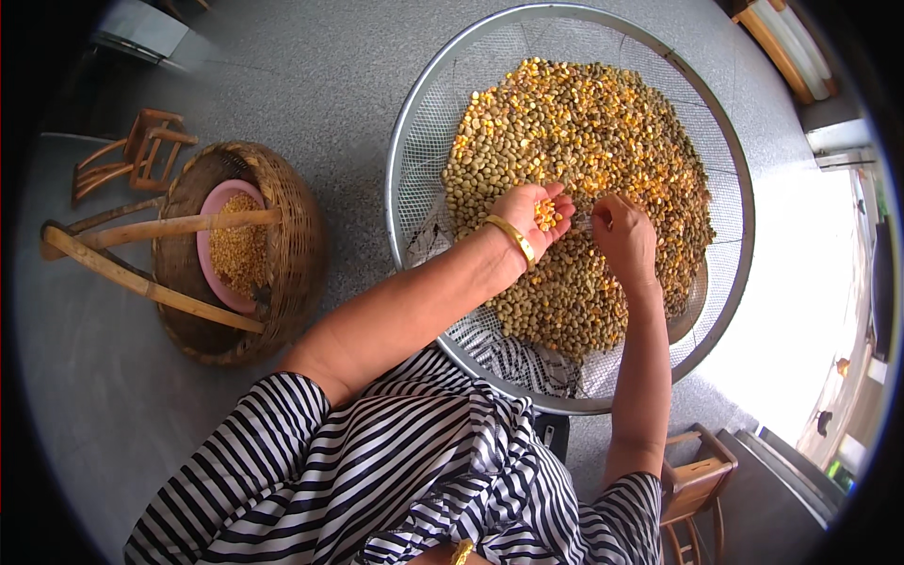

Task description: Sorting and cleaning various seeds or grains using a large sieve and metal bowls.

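Over the sieve (426, 122), both hands work at the middle of the bean heap (584, 179). Left hand (530, 215): palm up, fingers loosely cupped, a small pile of yellow kernels (547, 215) lying in the hollow of the palm; gold bangle (513, 238) at the wrist. Right hand (623, 237): just right of the left palm, fingers curled with thumb and forefinger tips pressed together; whether a kernel sits between them cannot be told. A narrow gap separates the two hands.

Heap, relative to the hands: mixed yellow and olive-green beans spread beyond the fingertips, to the right, and under both wrists. Yellow is denser on the far side, green denser near the wrists.

Edges and room: bare mesh lies left of the left forearm, out to the metal rim. The rim curves well clear of both hands on every side. The near rim rests over the person's lap, on the striped garment (395, 471).

Surroundings: a woven basket (292, 245) stands well left of the left arm on the grey floor (311, 85). It holds a pink bowl (212, 264) of yellow kernels. Wooden sticks (141, 282) cross the basket mouth. A small wooden stool (697, 480) stands near the right elbow.
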`<state>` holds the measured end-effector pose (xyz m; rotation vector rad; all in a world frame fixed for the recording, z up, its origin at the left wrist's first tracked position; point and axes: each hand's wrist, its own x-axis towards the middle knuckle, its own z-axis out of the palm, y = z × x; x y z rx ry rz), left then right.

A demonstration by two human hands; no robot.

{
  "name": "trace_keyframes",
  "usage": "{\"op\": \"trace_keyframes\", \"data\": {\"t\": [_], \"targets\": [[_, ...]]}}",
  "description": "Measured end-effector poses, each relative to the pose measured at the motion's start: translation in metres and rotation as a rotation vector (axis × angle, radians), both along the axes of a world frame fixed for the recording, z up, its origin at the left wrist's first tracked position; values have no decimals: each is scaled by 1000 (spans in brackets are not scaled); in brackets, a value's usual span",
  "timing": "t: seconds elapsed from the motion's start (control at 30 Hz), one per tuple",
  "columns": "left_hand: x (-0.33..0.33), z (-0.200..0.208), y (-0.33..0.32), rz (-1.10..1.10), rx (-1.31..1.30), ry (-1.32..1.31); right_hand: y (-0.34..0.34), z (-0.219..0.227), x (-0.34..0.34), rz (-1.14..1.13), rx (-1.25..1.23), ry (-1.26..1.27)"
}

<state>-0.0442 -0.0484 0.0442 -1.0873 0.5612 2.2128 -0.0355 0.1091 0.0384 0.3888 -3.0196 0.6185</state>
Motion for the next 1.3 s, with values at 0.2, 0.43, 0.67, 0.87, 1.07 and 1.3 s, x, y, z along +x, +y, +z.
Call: {"op": "trace_keyframes", "data": {"t": [0.2,0.43,0.67,0.87,1.07,1.3], "targets": [[3,-6,-1,-7,75,59,-18,37,-3,-165,-545,-390],[-1,-6,1,-7,-8,19,-8,17,4,53,-88,-269],[0,-10,1,3,2,15,-2,15,-3,-37,-150,-212],[3,-5,0,-2,24,18,-13,40,-3,-122,-476,-385],[1,-8,1,-26,-13,32,-3,13,1,20,-138,-254],[-1,-6,0,-2,-31,9,-2,0,2,16,-38,-207]]}}
